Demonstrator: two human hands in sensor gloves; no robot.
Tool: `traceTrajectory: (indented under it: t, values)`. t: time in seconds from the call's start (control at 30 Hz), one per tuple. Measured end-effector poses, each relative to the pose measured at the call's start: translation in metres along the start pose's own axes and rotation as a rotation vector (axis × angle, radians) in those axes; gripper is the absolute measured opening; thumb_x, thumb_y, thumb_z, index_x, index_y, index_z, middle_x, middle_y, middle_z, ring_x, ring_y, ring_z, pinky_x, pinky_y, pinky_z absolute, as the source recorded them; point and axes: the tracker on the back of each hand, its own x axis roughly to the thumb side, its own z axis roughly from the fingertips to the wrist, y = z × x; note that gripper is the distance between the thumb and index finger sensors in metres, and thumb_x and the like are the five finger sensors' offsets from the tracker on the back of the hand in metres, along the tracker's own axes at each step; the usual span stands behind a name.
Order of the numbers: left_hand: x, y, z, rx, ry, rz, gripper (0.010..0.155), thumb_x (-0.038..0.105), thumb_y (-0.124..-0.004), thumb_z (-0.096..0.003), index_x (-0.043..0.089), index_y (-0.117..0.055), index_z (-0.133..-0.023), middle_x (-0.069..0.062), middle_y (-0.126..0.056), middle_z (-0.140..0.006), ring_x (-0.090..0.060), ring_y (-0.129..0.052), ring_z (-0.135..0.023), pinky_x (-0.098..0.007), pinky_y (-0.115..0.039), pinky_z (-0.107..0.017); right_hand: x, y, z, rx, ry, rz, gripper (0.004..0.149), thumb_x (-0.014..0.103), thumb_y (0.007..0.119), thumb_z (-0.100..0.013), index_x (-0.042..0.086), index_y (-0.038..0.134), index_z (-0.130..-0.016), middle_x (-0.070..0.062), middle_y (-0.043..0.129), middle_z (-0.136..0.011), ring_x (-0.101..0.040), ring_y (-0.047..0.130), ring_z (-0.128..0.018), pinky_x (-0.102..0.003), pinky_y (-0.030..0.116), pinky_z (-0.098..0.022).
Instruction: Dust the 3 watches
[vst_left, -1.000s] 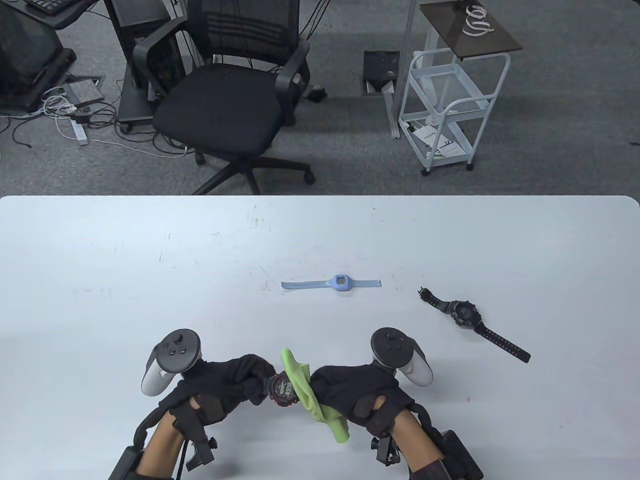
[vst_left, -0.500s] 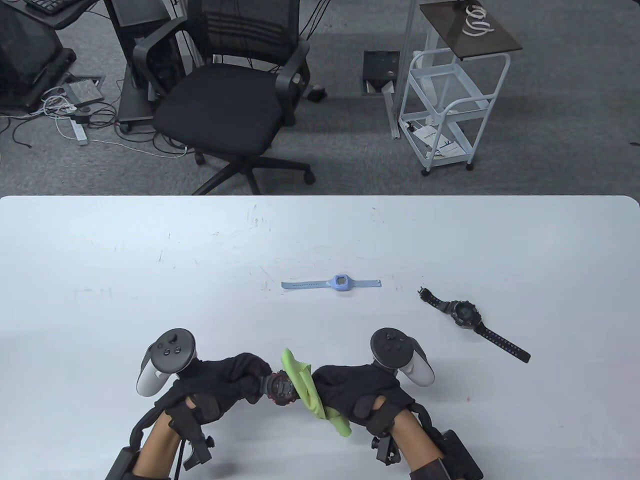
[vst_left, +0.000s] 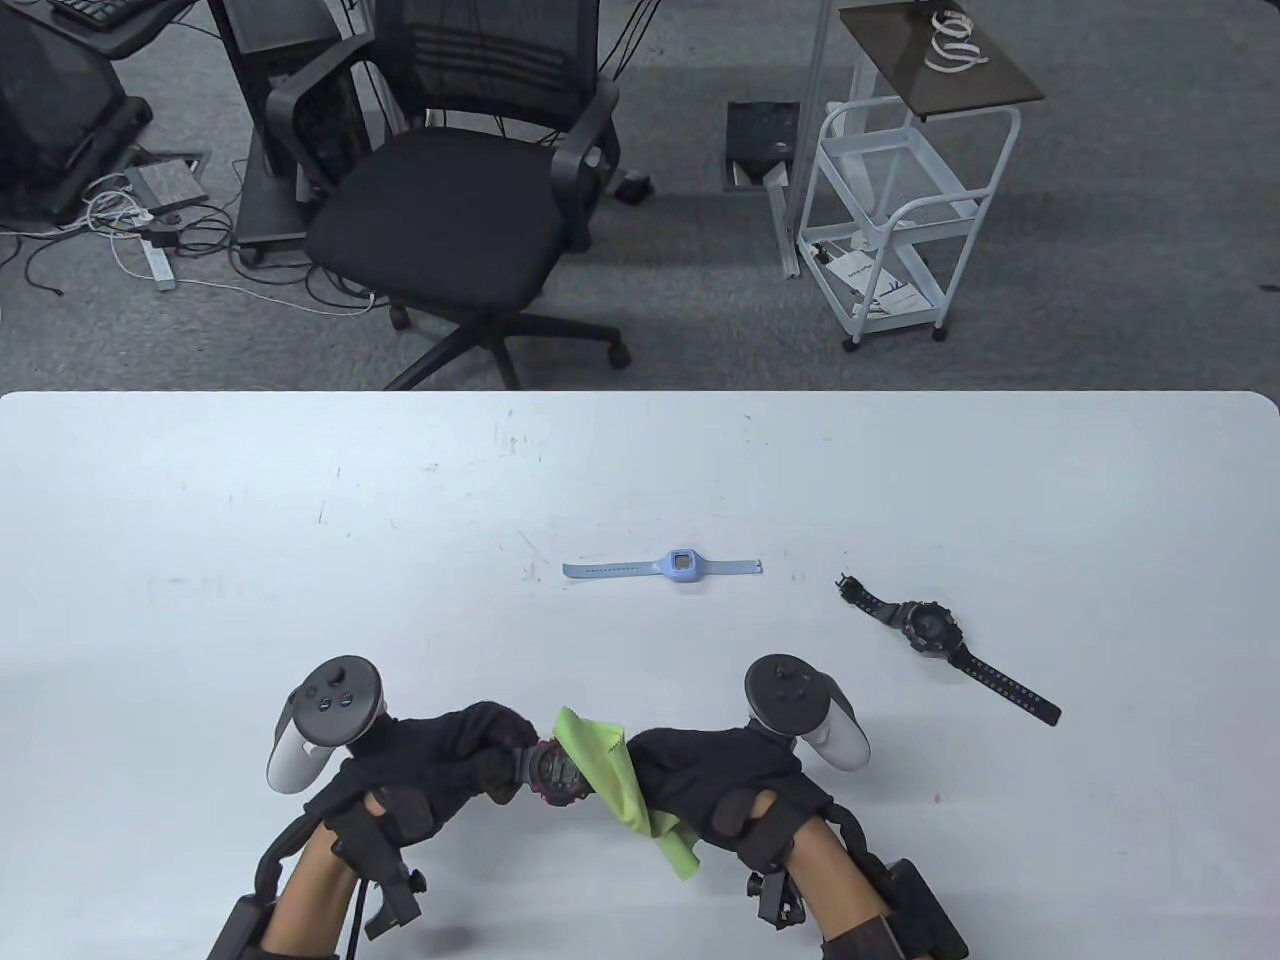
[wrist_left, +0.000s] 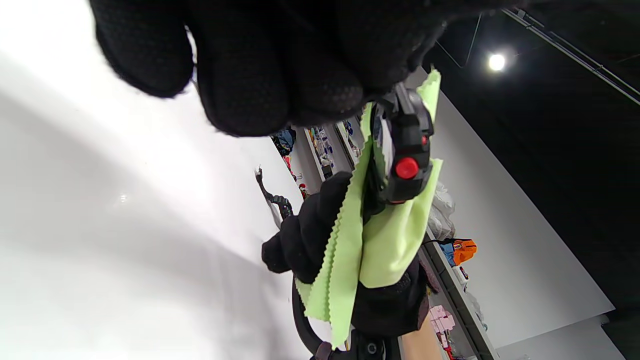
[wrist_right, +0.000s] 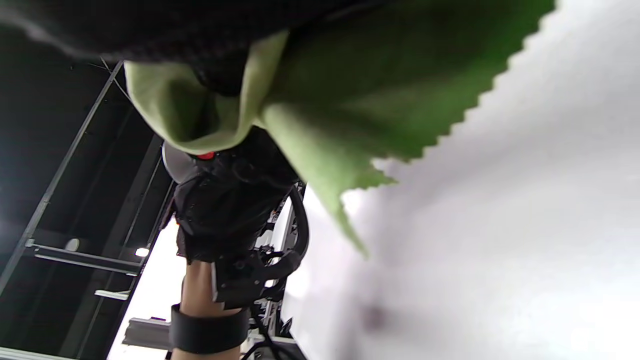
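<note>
Holding one watch (vst_left: 552, 772) and cloth (vst_left: 625, 790), hands leave two watches apparently lying.

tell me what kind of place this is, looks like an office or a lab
Probably an office used as a lab or recording space: a black mesh office chair on grey carpet, a white rolling cart, and a power strip with tangled cables behind the white table.

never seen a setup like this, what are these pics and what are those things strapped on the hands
These are a person's two gloved hands; the controller-like things are trackers strapped to their backs. One camera looks down at the white table; the other two sit on the wrists, tilted. The left hand holds a black-and-red watch. The right hand holds a green cloth against it. A blue watch and a dark watch lie on the table, apart from the hands.
</note>
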Motion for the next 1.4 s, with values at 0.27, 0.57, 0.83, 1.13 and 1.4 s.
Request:
traceTrajectory:
  t: [0.27, 0.57, 0.83, 1.13, 1.4]
  values:
    - [0.001, 0.002, 0.002, 0.012, -0.006, 0.001, 0.048, 0.030, -0.077, -0.0495, 0.012, -0.081, -0.094, -0.006, -0.097, -0.073, -0.031, -0.099, -0.063, -0.062, -0.075, -0.060, 0.004, -0.004, 0.003, -0.039, 0.002, 0.041, 0.045, 0.051, 0.074, -0.062, 0.020, 0.085, -0.092, 0.003, 0.095, -0.071, -0.014, 0.095, -0.060, -0.053, 0.074, -0.059]
    - [0.000, 0.004, 0.003, 0.023, -0.012, 0.012, 0.048, 0.031, -0.077, -0.0495, 0.012, -0.081, -0.094, -0.006, -0.097, -0.072, -0.031, -0.099, -0.063, -0.062, -0.075, -0.060, 0.003, -0.006, 0.004, -0.038, 0.004, 0.025, 0.045, 0.048, 0.074, -0.064, 0.018, 0.083, -0.096, 0.002, 0.094, -0.074, -0.015, 0.094, -0.062, -0.054, 0.073, -0.060]
    - [0.000, 0.003, 0.003, 0.020, -0.014, 0.014, 0.048, 0.032, -0.078, -0.0505, 0.011, -0.081, -0.094, -0.006, -0.097, -0.072, -0.031, -0.099, -0.062, -0.062, -0.076, -0.060, 0.008, -0.011, 0.009, -0.054, 0.004, 0.082, 0.044, 0.053, 0.075, -0.065, 0.018, 0.088, -0.088, 0.004, 0.096, -0.066, -0.014, 0.096, -0.056, -0.053, 0.075, -0.058]
    - [0.001, 0.004, 0.004, 0.031, -0.022, 0.024, 0.048, 0.033, -0.078, -0.0509, 0.011, -0.081, -0.094, -0.006, -0.097, -0.073, -0.031, -0.099, -0.063, -0.062, -0.075, -0.060, 0.006, -0.009, 0.008, -0.012, -0.012, 0.035, 0.045, 0.042, 0.072, -0.064, 0.019, 0.077, -0.102, -0.002, 0.090, -0.081, -0.019, 0.090, -0.070, -0.058, 0.065, -0.066]
    - [0.001, 0.005, 0.005, 0.038, -0.023, 0.024, 0.048, 0.033, -0.078, -0.0509, 0.011, -0.080, -0.094, -0.006, -0.097, -0.073, -0.031, -0.099, -0.063, -0.062, -0.075, -0.060, 0.008, -0.016, 0.013, -0.074, 0.003, 0.068, 0.044, 0.053, 0.076, -0.065, 0.017, 0.088, -0.087, 0.001, 0.096, -0.068, -0.017, 0.095, -0.059, -0.056, 0.069, -0.063]
